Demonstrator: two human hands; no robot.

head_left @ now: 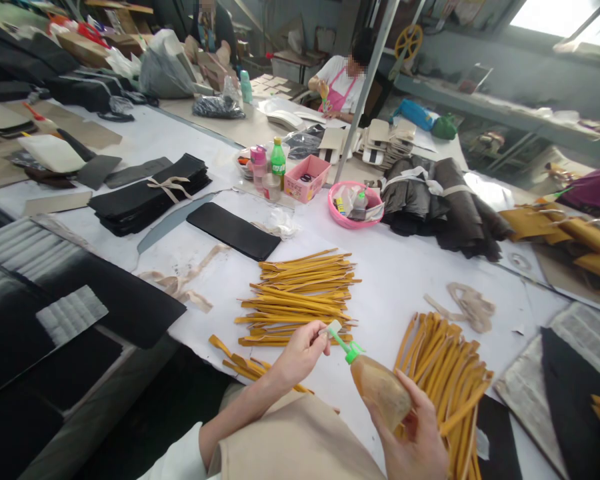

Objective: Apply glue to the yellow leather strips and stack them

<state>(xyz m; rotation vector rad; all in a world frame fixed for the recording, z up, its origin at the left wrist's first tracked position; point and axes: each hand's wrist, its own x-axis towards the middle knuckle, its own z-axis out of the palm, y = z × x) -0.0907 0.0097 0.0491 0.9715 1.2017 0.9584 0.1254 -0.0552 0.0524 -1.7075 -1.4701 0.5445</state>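
Note:
My right hand (417,427) is wrapped around a squeeze bottle (380,390) of amber liquid, tilted with its green nozzle pointing up and left. At the nozzle's tip, my left hand (303,353) pinches a small whitish piece (334,327); whether it is a cap cannot be made out. Beyond my left hand lies a pile of mustard-yellow strips (300,297), laid roughly side by side. A second bundle of yellow strips (445,373) sits beside and partly behind my right hand. A few loose yellow strips (245,367) rest near my left forearm.
On the white-topped table (380,287) are a black stack tied with ribbon (153,193), a flat black piece (233,230), a pink basket (356,205), a pink box (307,179) and a green bottle (278,160). A metal post (367,87) rises beyond. Two people work farther back.

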